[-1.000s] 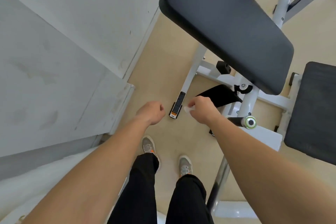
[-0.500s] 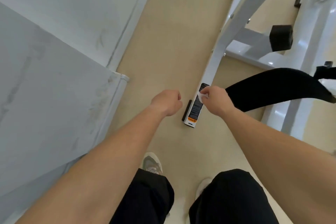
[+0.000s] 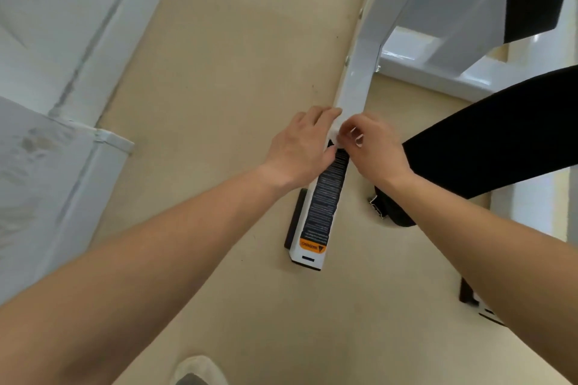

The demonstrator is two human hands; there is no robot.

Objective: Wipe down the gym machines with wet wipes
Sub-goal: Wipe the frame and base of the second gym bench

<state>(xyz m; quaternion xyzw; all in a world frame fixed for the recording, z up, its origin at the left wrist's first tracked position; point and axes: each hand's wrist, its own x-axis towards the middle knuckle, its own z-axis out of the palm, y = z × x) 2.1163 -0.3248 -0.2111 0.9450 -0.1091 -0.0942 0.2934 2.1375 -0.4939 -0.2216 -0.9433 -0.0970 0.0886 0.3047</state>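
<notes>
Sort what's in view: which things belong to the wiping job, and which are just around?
Job: wet wipe, pinched by the right hand; left hand touching the white floor rail; the rail's warning label.
Just around: black pad, white wall panel, shoe.

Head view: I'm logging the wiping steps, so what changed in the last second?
The left hand uncurled from a fist and reached across to touch the white frame bar. The right hand came down onto the bar at the far end of the warning label. Its grip on the wipe stayed.
</notes>
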